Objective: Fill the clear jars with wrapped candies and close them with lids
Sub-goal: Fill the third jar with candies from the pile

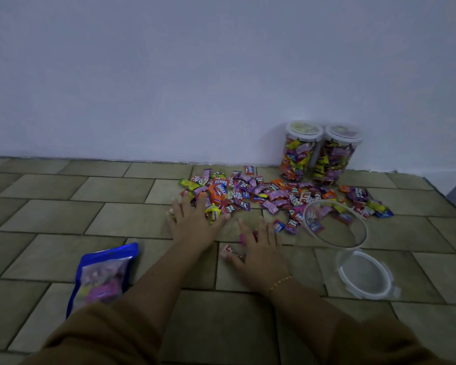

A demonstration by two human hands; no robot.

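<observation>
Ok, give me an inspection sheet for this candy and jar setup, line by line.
Surface: tiled floor, dim light.
Job's things: two filled jars, lids on, by the wall; empty jar, open, tilted, next to the loose lid; wrapped candies scattered in a heap.
Clutter: blue bag lying flat, candies inside.
Grippers: left hand flat, fingers spread at the heap's edge; right hand flat over a few candies; neither holds anything.
Cables: nothing seen.
Surroundings: plain wall.
</observation>
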